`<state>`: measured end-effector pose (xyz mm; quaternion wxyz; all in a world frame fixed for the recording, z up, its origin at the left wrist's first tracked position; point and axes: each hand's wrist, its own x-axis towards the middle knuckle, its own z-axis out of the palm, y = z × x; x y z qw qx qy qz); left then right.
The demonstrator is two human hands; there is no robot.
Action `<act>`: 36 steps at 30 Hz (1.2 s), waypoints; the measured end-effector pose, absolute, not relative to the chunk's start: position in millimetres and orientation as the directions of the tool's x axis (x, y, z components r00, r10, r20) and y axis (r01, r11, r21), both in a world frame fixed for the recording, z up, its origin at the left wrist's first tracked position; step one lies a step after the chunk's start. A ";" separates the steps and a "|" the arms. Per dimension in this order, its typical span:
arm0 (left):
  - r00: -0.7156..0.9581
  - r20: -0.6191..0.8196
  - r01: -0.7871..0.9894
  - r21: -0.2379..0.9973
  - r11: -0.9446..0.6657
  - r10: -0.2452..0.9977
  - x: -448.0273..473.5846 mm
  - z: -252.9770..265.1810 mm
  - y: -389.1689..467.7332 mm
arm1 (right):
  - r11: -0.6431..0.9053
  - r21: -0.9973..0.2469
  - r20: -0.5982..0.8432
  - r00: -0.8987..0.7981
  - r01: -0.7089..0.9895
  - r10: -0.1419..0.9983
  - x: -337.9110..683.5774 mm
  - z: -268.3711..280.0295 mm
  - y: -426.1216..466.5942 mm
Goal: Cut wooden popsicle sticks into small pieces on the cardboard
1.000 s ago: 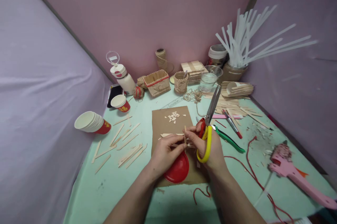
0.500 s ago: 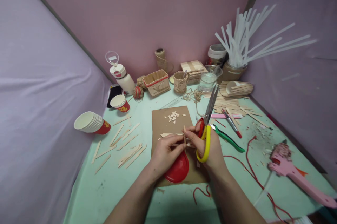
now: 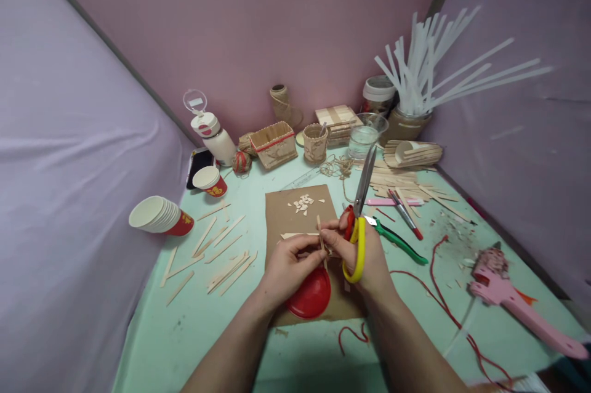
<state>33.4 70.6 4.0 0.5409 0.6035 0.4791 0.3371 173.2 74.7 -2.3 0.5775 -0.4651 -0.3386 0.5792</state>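
My left hand (image 3: 293,263) pinches a thin wooden stick (image 3: 319,226) between thumb and fingers, above a cardboard sheet. The thumb and fingertips of my right hand (image 3: 364,257) meet the same stick from the other side. Hooked on my right hand are scissors (image 3: 364,186) with red and yellow handles, blades pointing up and away. Below my left hand a round red lid (image 3: 311,295) lies on the cardboard (image 3: 277,211). Small cut wood chips (image 3: 303,202) are scattered on the sheet's far part, and another flat wood strip (image 3: 295,235) lies just behind my fingers.
Loose wooden sticks (image 3: 229,271) and paper cups (image 3: 161,215) are on the left. To the right lie green-handled pliers (image 3: 401,244), red cord (image 3: 443,302) and a pink glue gun (image 3: 521,310). Along the back stand a bottle (image 3: 217,140), a small box (image 3: 274,148) and a water bowl (image 3: 367,137).
The stick between my hands now leans more to the left at its top. Both hands otherwise keep nearly the same place, and the scissors stay on my right hand.
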 end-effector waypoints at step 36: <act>0.504 -0.419 -0.325 0.718 0.616 0.755 29.3 1.6 66.4 | -0.350 -0.741 -0.246 -0.253 -0.573 0.936 173.0 -1.8 75.3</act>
